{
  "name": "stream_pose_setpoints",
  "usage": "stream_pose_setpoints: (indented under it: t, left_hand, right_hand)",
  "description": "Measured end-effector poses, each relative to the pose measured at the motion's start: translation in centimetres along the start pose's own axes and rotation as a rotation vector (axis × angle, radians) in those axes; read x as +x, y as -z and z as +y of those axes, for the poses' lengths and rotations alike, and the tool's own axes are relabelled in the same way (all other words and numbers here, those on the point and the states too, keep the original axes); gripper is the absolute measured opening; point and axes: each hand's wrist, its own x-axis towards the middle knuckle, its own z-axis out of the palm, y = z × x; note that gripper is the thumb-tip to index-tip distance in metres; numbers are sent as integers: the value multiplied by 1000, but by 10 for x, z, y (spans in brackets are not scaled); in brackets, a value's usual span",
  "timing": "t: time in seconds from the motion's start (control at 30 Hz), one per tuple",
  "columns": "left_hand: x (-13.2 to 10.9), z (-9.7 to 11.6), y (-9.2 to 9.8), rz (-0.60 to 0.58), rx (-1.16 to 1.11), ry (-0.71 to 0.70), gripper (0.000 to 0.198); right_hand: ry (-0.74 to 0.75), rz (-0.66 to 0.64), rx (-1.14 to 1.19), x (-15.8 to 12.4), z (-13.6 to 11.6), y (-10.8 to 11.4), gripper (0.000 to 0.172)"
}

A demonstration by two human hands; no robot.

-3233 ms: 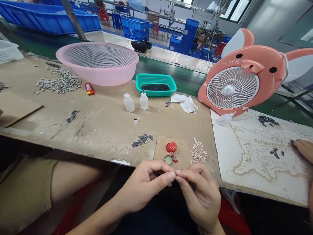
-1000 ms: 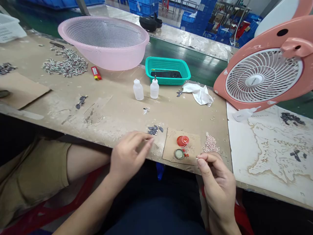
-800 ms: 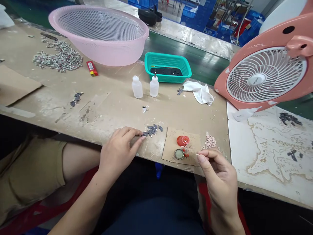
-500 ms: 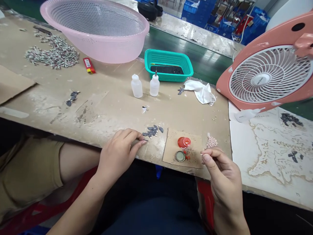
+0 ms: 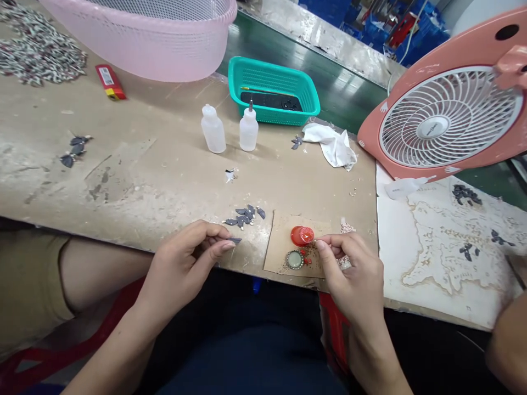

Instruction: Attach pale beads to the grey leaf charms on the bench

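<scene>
Between the thumb and fingers of my left hand (image 5: 191, 258) is a small flat dark grey piece (image 5: 235, 240), its pointed end facing right. Just beyond lies a loose cluster of similar grey pieces (image 5: 245, 215) with pale ends. My right hand (image 5: 354, 269) is pinched closed at the rim of a small red container (image 5: 297, 236); whatever its fingertips hold is too small to make out. That container and a crimped bottle cap (image 5: 295, 259) with red bits beside it rest on a cardboard square (image 5: 272, 249). Tiny pinkish beads (image 5: 346, 226) are partly hidden behind my right hand.
Two white squeeze bottles (image 5: 213, 130) stand before a green basket (image 5: 274, 112). A pink basket (image 5: 181, 52), a red-and-yellow box (image 5: 109, 81) and a pile of small pieces (image 5: 41, 52) are at left. At right are a white cloth (image 5: 331, 145) and a fan (image 5: 436, 120).
My right hand has moved left from beside the beads to the red container. My left hand has raised the grey piece slightly, away from the cluster. The camera view has shifted.
</scene>
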Motion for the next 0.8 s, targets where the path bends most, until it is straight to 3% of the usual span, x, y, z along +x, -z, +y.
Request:
stream_pose_setpoints:
  t: [0.2,0.43,0.8]
  left_hand:
    - [-3,7,-6,-59,-170,118,7]
    - [1,4,-2,-123,-268,156,10]
    - [-2,3,-6,-54,-291,183,3]
  right_hand:
    - [27,-38,-94,5,0,-2,11]
    - [35,-65,-173,8,-2,-1,11]
    - [60,-63,-234,8,-3,-3,11]
